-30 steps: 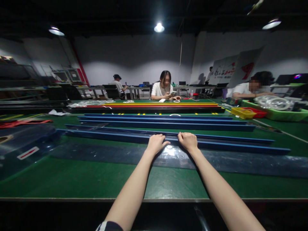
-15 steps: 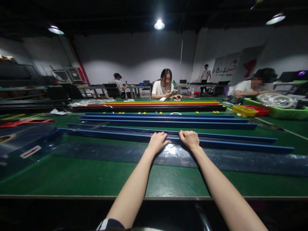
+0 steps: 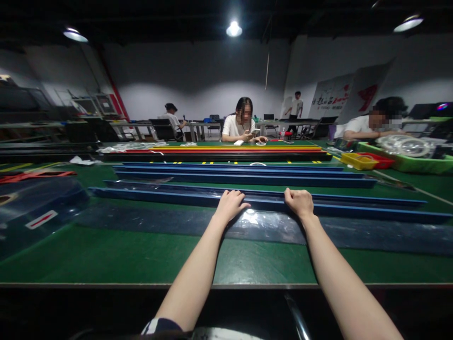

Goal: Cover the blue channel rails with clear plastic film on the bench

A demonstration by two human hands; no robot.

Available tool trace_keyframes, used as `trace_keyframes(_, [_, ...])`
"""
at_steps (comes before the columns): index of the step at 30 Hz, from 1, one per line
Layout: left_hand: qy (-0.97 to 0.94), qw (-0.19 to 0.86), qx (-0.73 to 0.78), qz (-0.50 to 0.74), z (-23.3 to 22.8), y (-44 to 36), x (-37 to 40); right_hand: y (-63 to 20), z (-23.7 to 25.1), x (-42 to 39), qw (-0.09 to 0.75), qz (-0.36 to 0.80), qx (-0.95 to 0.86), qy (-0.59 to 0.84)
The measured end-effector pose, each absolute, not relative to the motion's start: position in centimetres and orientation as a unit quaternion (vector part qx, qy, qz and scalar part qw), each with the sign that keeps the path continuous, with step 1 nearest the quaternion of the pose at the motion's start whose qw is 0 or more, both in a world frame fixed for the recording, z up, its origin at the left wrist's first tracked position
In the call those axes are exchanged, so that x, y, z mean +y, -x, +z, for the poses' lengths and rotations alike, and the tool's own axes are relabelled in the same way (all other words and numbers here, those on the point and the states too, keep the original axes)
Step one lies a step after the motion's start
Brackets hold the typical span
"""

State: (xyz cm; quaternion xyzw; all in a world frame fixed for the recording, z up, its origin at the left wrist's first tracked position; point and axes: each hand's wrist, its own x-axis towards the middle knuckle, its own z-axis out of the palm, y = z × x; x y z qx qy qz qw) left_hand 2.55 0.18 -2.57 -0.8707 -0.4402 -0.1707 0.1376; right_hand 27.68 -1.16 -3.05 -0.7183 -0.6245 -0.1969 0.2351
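A long blue channel profile lies across the table, its two raised edges running left to right. Over its front edge, near the middle, curl the fingers of my left hand, with the thumb pointing to the right. My right hand is closed on the same edge, a short way to the right; its fingertips are hidden inside the channel. Closer to me, a flat clear plastic strip lies along the table beneath my wrists.
Behind the channel lie more blue profiles, then yellow, red and black strips. Clear sheeting covers the left side. A yellow tray and green basket stand at the right. A person sits opposite.
My right hand has moved to the right, widening the gap between my hands. The blue channel has shifted somewhat to the right too. My left hand has stayed nearly in place.
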Motion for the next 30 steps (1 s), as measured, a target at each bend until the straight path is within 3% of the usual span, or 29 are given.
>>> trace_keyframes(30, [0.830,0.081,-0.532,-0.149,-1.3,-2.8,-0.4,-27.5,-2.3,-1.4,0.226,-0.130,-0.590,0.764])
